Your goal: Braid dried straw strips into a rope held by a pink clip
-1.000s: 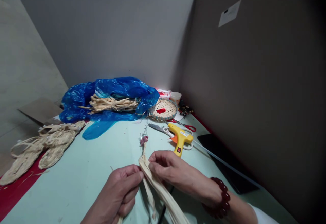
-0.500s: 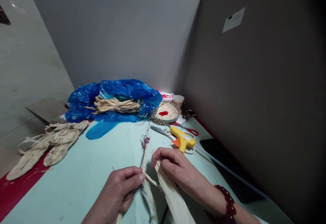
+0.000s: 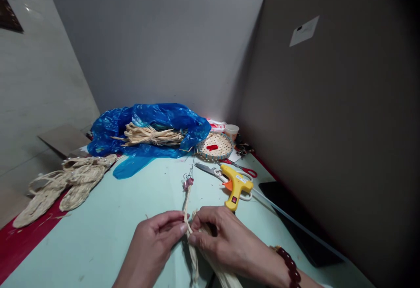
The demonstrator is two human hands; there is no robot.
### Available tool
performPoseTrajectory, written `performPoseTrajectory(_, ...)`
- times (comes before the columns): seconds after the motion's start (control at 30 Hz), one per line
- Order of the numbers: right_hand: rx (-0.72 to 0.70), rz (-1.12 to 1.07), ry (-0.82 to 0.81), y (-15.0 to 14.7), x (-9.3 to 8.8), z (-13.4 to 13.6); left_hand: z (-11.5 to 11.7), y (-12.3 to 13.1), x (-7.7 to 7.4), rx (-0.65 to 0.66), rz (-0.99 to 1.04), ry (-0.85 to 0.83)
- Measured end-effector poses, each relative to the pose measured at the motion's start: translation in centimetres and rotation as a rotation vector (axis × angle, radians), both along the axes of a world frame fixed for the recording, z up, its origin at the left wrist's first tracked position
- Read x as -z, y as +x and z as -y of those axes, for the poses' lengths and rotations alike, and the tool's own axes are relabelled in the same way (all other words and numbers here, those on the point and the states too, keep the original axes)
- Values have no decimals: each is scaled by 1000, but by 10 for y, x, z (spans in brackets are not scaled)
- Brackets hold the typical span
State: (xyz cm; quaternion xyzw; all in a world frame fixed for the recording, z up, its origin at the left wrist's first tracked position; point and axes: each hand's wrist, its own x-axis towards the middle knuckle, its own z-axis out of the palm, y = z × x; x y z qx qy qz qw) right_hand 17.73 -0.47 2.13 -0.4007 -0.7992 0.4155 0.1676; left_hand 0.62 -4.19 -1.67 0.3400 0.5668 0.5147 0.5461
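A narrow braid of pale dried plant fibre [image 3: 187, 202] runs down from a pinkish binder clip [image 3: 188, 184] on the table. My left hand [image 3: 159, 240] pinches the braid between thumb and forefinger. Close beside it, my right hand [image 3: 219, 235] is closed on a fibre strand, its fingertips against the braid. Loose strands [image 3: 193, 261] hang below both hands, and a wider bundle of fibre [image 3: 226, 277] trails under my right hand. The palm side of each hand is hidden.
A yellow glue gun [image 3: 236, 185] lies past my right hand, beside scissors [image 3: 206, 169]. Behind are a round woven basket [image 3: 225, 141] and a blue plastic bag [image 3: 167, 113] with a fibre bundle [image 3: 152, 135]. Woven sandals [image 3: 82, 185] lie left; a black flat object [image 3: 295, 227] lies right.
My right hand has come down and left, to the braid beside my left hand. The wide strip of fibre it held up has dropped lower. The view has shifted slightly.
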Motion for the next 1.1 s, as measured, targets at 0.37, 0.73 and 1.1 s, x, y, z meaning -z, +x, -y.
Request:
performPoseTrajectory(0.37, 2, -155, -189, 7, 0, -10, 3, 4, -14, 46, -270, 77)
performPoseTrajectory(0.73, 31, -515, -408, 2, 3, -10, -3, 1, -5, 162, -136, 10)
performPoseTrajectory(1.1, 131, -184, 58, 4, 6, 6, 2, 4, -20, 183, -348, -25)
